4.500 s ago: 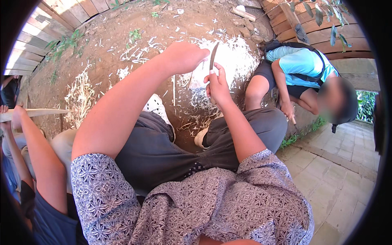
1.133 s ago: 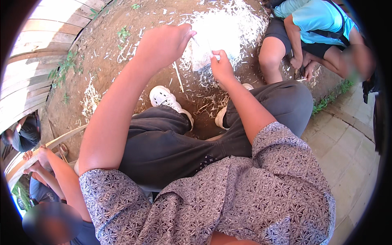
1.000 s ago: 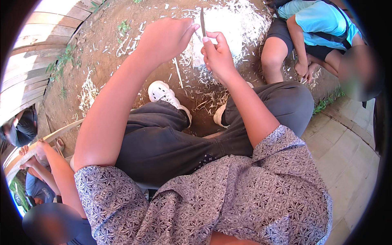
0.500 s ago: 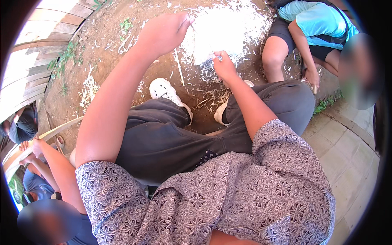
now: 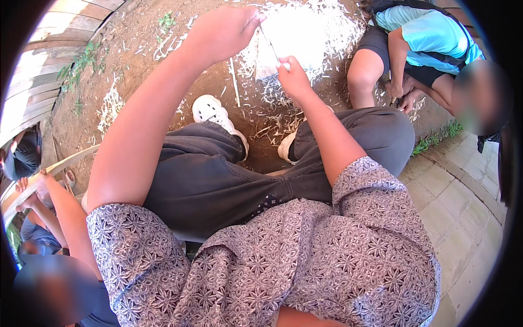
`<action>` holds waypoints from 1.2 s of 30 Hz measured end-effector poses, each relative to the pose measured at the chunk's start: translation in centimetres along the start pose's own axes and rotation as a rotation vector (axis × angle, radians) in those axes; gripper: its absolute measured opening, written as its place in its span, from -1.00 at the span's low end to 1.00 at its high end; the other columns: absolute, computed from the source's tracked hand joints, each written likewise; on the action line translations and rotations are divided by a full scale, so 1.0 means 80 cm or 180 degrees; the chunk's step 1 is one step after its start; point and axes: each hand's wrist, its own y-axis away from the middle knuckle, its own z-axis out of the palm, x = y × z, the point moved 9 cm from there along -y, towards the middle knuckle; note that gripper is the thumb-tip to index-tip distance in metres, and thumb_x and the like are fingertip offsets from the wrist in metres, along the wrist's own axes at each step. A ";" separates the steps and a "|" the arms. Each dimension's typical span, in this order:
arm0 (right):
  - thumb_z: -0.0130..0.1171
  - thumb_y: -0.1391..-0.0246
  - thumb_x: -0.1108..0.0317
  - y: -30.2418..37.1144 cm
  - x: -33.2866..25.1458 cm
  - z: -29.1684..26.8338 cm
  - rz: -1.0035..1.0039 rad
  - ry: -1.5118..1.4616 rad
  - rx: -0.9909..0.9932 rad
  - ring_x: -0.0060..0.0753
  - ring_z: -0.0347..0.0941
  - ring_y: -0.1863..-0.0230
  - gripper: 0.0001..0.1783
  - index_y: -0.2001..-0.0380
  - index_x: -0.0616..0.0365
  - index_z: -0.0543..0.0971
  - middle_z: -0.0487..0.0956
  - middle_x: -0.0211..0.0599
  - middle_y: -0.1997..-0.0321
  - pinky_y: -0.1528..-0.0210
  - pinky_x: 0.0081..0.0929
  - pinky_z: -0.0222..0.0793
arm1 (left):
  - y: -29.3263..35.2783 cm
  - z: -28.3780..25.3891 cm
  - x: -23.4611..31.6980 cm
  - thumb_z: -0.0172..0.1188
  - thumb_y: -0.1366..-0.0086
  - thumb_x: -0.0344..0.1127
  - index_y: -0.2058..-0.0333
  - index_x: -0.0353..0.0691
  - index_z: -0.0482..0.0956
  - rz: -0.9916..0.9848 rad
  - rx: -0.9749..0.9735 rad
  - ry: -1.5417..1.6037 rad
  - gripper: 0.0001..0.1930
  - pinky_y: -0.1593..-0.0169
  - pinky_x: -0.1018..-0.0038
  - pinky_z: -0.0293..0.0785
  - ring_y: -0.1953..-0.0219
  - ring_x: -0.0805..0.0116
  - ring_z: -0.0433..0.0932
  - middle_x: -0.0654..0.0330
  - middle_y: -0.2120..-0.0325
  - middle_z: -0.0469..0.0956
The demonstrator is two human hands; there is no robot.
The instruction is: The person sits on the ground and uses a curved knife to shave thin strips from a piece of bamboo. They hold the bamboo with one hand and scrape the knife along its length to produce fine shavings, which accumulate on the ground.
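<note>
Brown ground [image 5: 136, 65] spreads out, a person in light blue [image 5: 430, 32] crouching at its right edge. On it lies a bright heap of pale shavings [image 5: 310, 43]. Over the heap's left edge, the left hand [image 5: 226, 35] pinches the far end of a thin piece [image 5: 269, 42]; the right hand [image 5: 294, 79], fingers curled, grasps its near end, above the heap's near edge. Whether the piece is blade or wood, I cannot tell.

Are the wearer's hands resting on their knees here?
No: the left hand and right hand are held out ahead, with a slender piece showing between them.
</note>
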 end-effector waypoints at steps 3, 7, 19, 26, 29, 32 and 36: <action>0.11 -0.35 0.25 -0.009 0.044 -0.007 0.0033 0.0213 0.0169 -0.58 0.37 0.51 -0.67 -0.08 0.14 0.46 0.50 -0.40 0.50 0.40 -0.41 0.33 | -0.003 0.002 0.005 -0.05 -0.53 0.00 0.30 -0.26 0.53 0.0069 0.0069 -0.0081 -0.58 0.20 0.00 0.49 0.30 -0.14 0.61 -0.11 0.45 0.59; 0.08 -0.39 0.26 0.018 -0.051 -0.005 -0.0133 -0.0961 -0.0114 -0.66 0.25 0.61 -0.68 -0.12 0.09 0.38 0.46 -0.43 0.49 0.58 -0.54 0.18 | -0.001 -0.005 0.003 -0.04 -0.49 -0.07 0.32 -0.29 0.59 0.0163 0.0125 -0.0036 -0.60 0.22 -0.06 0.50 0.32 -0.24 0.61 -0.19 0.44 0.61; 0.04 -0.42 0.20 -0.002 0.064 -0.006 0.0733 0.0116 -0.0090 -0.67 0.17 0.64 -0.66 -0.17 -0.03 0.35 0.41 -0.44 0.47 0.68 -0.56 0.08 | -0.009 -0.003 0.019 -0.03 -0.45 -0.12 0.31 -0.29 0.63 0.0285 -0.0151 0.0020 -0.62 0.18 -0.11 0.51 0.32 -0.31 0.61 -0.25 0.44 0.61; 0.03 -0.44 0.21 0.007 -0.028 0.002 0.0124 -0.1168 -0.0097 -0.69 0.17 0.68 -0.70 -0.12 0.03 0.29 0.39 -0.45 0.49 0.68 -0.60 0.09 | -0.003 -0.016 0.010 0.03 -0.42 -0.08 0.45 -0.37 0.64 0.0243 0.0190 -0.0146 -0.55 0.22 -0.06 0.55 0.35 -0.27 0.63 -0.26 0.46 0.62; 0.02 -0.44 0.23 0.019 -0.061 0.010 -0.0200 -0.1345 -0.0204 -0.70 0.16 0.68 -0.68 -0.14 0.03 0.27 0.39 -0.46 0.50 0.68 -0.61 0.09 | -0.004 -0.018 0.007 0.05 -0.41 -0.07 0.46 -0.38 0.64 0.0114 0.0203 -0.0133 -0.54 0.25 -0.06 0.55 0.38 -0.28 0.62 -0.26 0.49 0.61; 0.02 -0.44 0.23 0.028 -0.071 0.016 -0.0385 -0.1401 -0.0109 -0.71 0.18 0.68 -0.67 -0.15 0.03 0.27 0.39 -0.46 0.50 0.68 -0.60 0.10 | -0.006 -0.015 0.007 0.07 -0.40 -0.06 0.46 -0.37 0.65 0.0081 0.0146 -0.0210 -0.54 0.27 -0.06 0.54 0.40 -0.28 0.62 -0.25 0.51 0.61; 0.02 -0.44 0.24 0.023 -0.054 0.025 -0.0523 -0.1274 -0.0051 -0.70 0.19 0.67 -0.68 -0.15 0.02 0.27 0.41 -0.45 0.49 0.69 -0.59 0.12 | -0.004 -0.022 0.014 0.08 -0.39 -0.05 0.49 -0.38 0.65 0.0167 0.0352 -0.0163 -0.53 0.29 -0.06 0.54 0.42 -0.27 0.62 -0.24 0.52 0.61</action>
